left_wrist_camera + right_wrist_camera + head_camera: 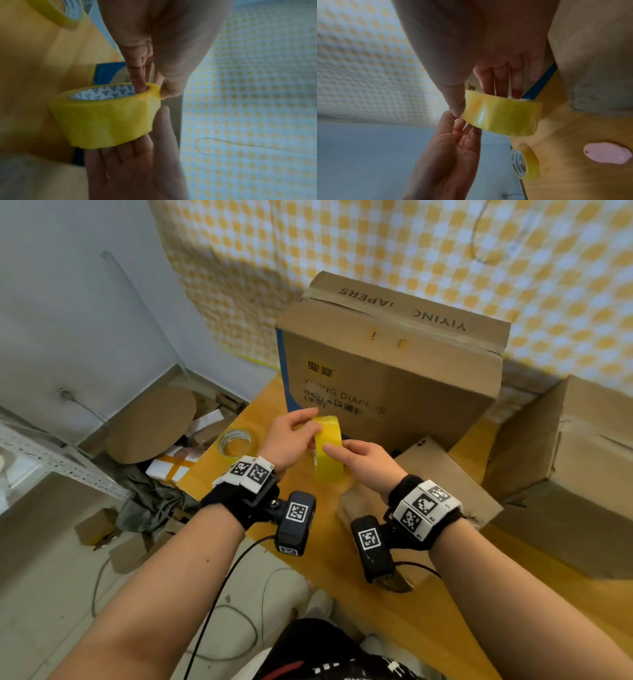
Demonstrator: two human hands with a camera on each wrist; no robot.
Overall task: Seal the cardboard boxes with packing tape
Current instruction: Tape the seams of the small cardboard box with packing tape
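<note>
A yellow packing tape roll (328,447) (106,119) (503,115) is held above the table between both hands. My left hand (308,426) (151,90) pinches its rim, fingers inside the core and thumb outside. My right hand (337,448) (486,100) grips the opposite side, thumb on the outer face. A tall diaper box (394,364) stands just behind the roll, its top flaps folded down. A small box (431,484) lies under my right wrist.
A second tape roll (236,441) (524,163) lies on the yellow wooden table (394,594) to the left. A pink object (607,154) rests on the table. Another cardboard box (565,474) sits at the right. Cardboard scraps (150,433) litter the floor beyond the table's left edge.
</note>
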